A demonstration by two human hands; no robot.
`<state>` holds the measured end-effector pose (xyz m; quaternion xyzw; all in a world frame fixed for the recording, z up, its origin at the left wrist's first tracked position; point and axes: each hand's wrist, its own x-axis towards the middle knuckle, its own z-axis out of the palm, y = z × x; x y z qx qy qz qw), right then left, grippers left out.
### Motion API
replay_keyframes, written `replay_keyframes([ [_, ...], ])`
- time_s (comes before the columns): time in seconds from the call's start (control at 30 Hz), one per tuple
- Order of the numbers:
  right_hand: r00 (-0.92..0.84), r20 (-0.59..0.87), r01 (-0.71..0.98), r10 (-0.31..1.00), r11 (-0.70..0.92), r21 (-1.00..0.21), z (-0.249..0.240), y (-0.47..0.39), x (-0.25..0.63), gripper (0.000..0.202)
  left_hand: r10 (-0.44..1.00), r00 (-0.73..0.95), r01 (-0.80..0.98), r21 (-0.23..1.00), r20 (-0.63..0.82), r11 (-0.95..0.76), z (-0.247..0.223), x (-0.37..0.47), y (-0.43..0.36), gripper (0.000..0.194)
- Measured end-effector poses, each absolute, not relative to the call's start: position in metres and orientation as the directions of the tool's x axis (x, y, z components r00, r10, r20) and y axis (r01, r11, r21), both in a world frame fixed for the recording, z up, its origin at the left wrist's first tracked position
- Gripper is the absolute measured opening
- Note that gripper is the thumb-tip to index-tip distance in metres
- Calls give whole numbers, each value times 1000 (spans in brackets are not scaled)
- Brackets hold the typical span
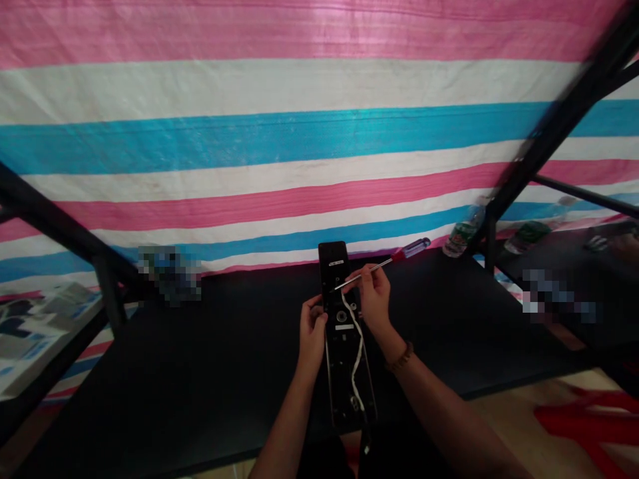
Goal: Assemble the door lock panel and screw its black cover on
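Note:
A long, narrow black panel [341, 372], which looks like the back of a door lock, lies lengthwise in front of me on the black table [239, 359]. A white cable [358, 356] runs down its face and hangs past the near end. My left hand [311, 336] grips the panel's left edge, thumb on top. In my right hand [375, 299] is a screwdriver [412, 249] with a red and blue-purple see-through handle, pinched by its metal shaft. The handle points up to the right. Its tip is over the panel's upper part; whether it touches cannot be made out.
A plastic bottle [458, 238] stands at the back right beside a black metal post [492, 246]. Another bottle [529, 236] is on the neighbouring table. A blurred-out item [172, 274] sits back left. Striped sheeting [299, 146] hangs behind. A person's hand [626, 247] shows far right.

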<state>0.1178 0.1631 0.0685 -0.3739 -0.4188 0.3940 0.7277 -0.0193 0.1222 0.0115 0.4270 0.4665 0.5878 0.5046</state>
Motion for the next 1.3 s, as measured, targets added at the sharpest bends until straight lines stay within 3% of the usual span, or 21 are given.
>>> replay_keyframes([
  [0.33,62,466,-40,882,469,-882,56,153,111,27,986,-148,-129,988,71,-91,6,-19,124,39],
  [0.67,60,482,-49,874,485,-873,54,153,110,28,985,-151,-134,986,82,-102,11,-17,120,38],
  [0.93,-63,510,114,858,514,-850,53,151,116,23,982,-154,-137,982,112,-134,9,-16,120,37],
  [1.13,-231,621,264,749,662,-701,66,145,118,17,978,-156,-126,980,136,-156,5,-16,119,39],
  [1.3,-191,621,208,760,649,-731,71,144,114,12,973,-185,-137,977,135,-161,1,-14,118,38],
])
